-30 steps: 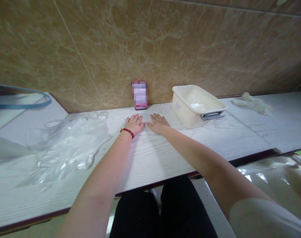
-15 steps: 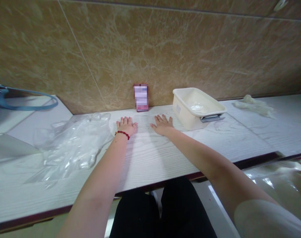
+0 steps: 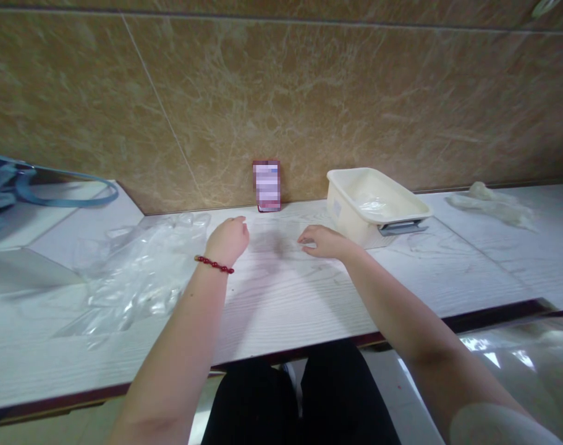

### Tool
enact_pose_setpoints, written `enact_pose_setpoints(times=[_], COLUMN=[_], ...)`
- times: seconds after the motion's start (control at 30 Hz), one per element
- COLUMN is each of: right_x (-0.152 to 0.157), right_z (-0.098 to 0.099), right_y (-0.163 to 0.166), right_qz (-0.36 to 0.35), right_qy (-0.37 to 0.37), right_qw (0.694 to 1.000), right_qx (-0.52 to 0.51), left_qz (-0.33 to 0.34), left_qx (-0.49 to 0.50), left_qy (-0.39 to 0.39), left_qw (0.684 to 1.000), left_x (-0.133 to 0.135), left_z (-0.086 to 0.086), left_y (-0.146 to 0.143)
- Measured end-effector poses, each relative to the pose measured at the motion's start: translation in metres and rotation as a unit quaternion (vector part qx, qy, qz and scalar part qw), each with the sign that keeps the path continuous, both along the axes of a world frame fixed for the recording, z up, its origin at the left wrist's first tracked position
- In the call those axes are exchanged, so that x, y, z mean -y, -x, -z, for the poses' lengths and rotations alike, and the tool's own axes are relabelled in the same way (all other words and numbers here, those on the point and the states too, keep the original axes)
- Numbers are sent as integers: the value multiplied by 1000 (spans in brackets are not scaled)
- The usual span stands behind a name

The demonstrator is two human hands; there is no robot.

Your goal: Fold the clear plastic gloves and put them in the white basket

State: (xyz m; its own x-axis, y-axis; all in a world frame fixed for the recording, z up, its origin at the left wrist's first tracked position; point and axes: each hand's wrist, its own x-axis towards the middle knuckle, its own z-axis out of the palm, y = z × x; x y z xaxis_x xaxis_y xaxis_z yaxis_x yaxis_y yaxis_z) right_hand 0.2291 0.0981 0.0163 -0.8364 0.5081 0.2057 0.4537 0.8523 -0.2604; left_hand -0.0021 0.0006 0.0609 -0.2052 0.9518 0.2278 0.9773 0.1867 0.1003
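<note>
A brown marbled wall point(image 3: 309, 93) rises behind a white wood-grain tabletop point(image 3: 281, 296) that runs the width of the view. On the left of the tabletop lies a crumpled clear bag point(image 3: 137, 272), spread out and reaching almost to the wall. Right of centre, near the wall, stands a cream tub point(image 3: 350, 207) with a grey handle at its near end.

Both bare forearms reach forward over the near edge. The left hand point(image 3: 229, 238) is just beside the bag's right edge, knuckles up, its grip curled into a loose fist. Nothing shows inside it, and whether it touches the bag cannot be told. The right hand point(image 3: 326, 242) sits just left of the tub's near corner, its grip half bent with the fingertips down on the tabletop, holding nothing visible. Bare tabletop lies between the hands.

A pale wad point(image 3: 494, 201) lies far right, and a blue strap point(image 3: 68, 194) loops at far left. A small card point(image 3: 267, 185) leans upright against the wall, beyond the hands. A red bead bracelet point(image 3: 214, 264) circles the left wrist.
</note>
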Motion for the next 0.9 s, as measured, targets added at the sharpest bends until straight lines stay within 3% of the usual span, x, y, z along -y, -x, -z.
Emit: enact_pose_setpoints(times=[0.17, 0.33, 0.63, 0.9], right_x=[9, 20, 13, 9], right_z=[0, -2, -1, 0], right_y=[6, 13, 5, 4], right_qz=[3, 22, 48, 1], right_qy=[-18, -55, -19, -30], right_qw=[1000, 998, 999, 1000], right_qx=[20, 26, -4, -5], left_qz=[147, 167, 169, 171], left_qx=[-4, 19, -22, -98], left_qy=[27, 42, 71, 72], left_qw=[989, 985, 983, 978], left_x=[6, -6, -16, -15], left_z=[27, 49, 50, 49], left_y=[-40, -48, -51, -57])
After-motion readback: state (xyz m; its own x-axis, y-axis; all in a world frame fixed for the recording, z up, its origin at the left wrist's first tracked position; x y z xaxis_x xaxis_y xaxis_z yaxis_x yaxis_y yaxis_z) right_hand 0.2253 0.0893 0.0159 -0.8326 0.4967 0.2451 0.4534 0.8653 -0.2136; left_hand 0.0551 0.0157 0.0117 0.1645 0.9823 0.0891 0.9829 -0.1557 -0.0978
